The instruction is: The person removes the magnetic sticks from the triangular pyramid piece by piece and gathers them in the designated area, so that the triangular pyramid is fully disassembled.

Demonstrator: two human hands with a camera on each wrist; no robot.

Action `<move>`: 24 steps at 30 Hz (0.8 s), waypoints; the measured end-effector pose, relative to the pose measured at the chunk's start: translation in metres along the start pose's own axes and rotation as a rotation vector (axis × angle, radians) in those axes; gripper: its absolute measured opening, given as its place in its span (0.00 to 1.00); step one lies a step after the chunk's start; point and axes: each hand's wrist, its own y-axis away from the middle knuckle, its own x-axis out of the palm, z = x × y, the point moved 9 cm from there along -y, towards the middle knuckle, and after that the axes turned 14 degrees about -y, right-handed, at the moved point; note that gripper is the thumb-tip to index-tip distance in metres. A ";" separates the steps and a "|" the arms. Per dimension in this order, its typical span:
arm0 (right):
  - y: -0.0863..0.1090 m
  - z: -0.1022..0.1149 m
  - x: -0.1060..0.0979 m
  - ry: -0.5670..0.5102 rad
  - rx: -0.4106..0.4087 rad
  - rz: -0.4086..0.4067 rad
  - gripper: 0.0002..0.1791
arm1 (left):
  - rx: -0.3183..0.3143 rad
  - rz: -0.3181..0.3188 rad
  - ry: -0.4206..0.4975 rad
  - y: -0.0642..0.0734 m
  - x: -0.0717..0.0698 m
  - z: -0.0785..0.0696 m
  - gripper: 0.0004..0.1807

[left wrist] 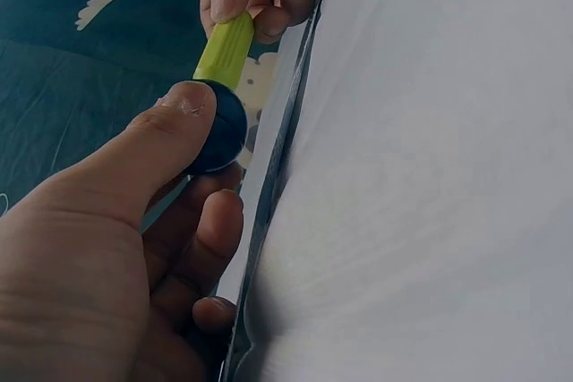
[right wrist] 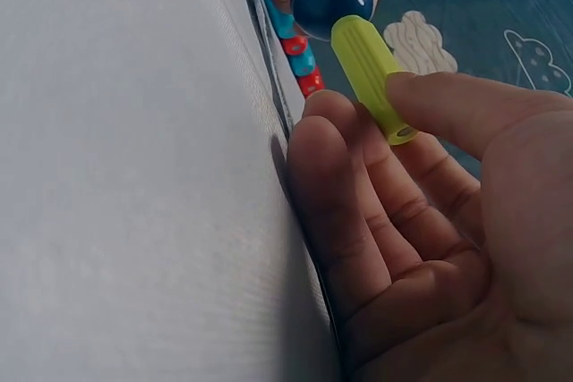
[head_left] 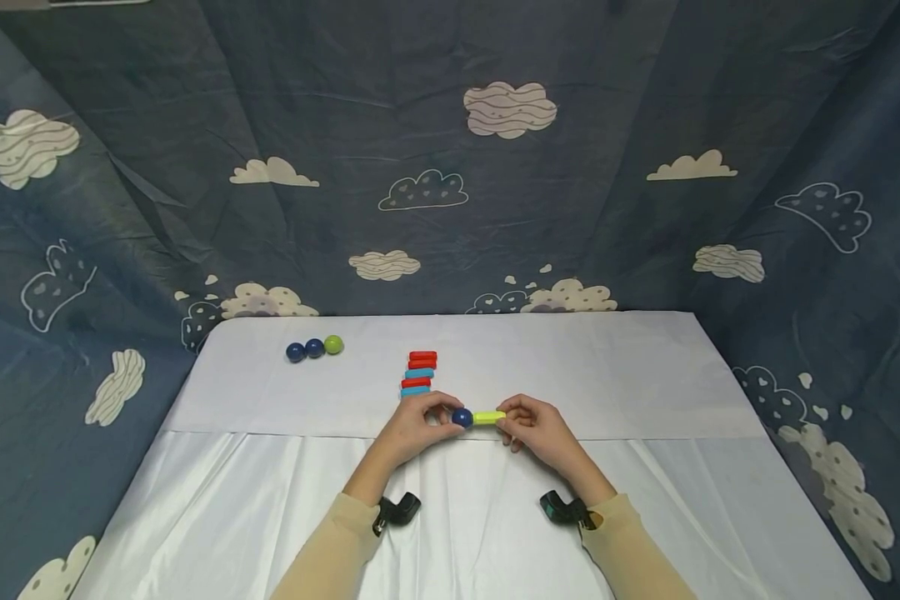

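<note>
My left hand (head_left: 420, 423) pinches a dark blue ball (head_left: 462, 417) between thumb and fingers. From the other side, my right hand (head_left: 537, 427) pinches a yellow-green rod (head_left: 487, 417) near its far end. The rod's near end meets the ball, and the two lie in one line. In the right wrist view the rod (right wrist: 369, 73) is ribbed and has a hole in its free end, and the glossy ball (right wrist: 332, 4) sits against its other end. The left wrist view shows my thumb over part of the ball (left wrist: 226, 131).
Behind my left hand, several red rods (head_left: 422, 356) and blue rods (head_left: 418, 373) lie in a column. Farther back on the left, two dark blue balls (head_left: 304, 350) and a green ball (head_left: 333, 344) sit in a row on the white-covered table (head_left: 607, 375). A cloud-patterned curtain (head_left: 390, 108) surrounds it.
</note>
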 end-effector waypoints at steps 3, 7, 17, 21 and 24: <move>0.000 -0.001 0.000 0.013 0.008 -0.008 0.13 | 0.015 0.013 -0.005 0.001 0.001 -0.002 0.16; 0.000 0.000 -0.001 0.031 0.008 -0.022 0.12 | 0.027 0.034 0.038 0.001 0.001 -0.003 0.16; -0.001 0.001 -0.002 0.034 0.006 -0.031 0.11 | -0.017 0.040 0.128 0.000 0.002 0.002 0.16; -0.001 0.000 -0.002 0.030 0.010 -0.037 0.11 | -0.031 0.019 0.140 0.000 0.000 0.002 0.16; -0.001 -0.001 -0.003 0.024 0.011 -0.037 0.11 | -0.035 -0.009 0.137 0.001 -0.003 0.001 0.16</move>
